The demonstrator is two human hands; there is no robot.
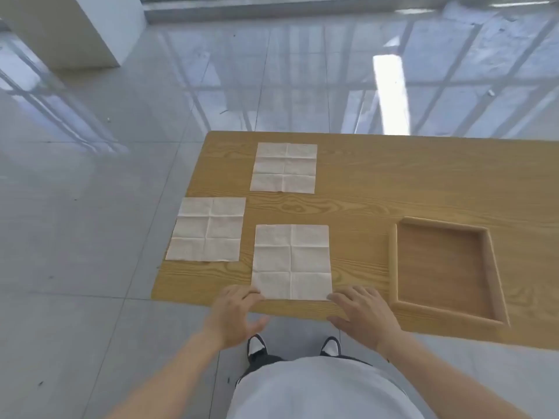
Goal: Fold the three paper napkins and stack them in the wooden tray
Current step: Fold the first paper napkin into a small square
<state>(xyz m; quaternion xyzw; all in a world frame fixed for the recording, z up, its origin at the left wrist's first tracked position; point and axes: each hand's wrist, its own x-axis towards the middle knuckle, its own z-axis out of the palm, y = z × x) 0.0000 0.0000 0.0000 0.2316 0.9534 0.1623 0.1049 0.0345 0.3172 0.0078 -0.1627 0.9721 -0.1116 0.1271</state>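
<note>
Three white paper napkins lie flat and unfolded on the wooden table (393,182), each showing crease lines. The near napkin (292,261) is at the table's front edge. Another, the left napkin (207,229), reaches the table's left edge, and the far napkin (284,167) lies further back. My left hand (234,316) touches the near napkin's front left corner with its fingertips. My right hand (364,314) touches its front right corner. Both hands have fingers spread and hold nothing. The wooden tray (393,267) sits empty to the right of the near napkin.
The table's left and front edges are close to the napkins. Grey glossy floor tiles (90,237) surround the table. A white pillar (75,31) stands at the far left. My shoes (257,347) show under the table's front edge.
</note>
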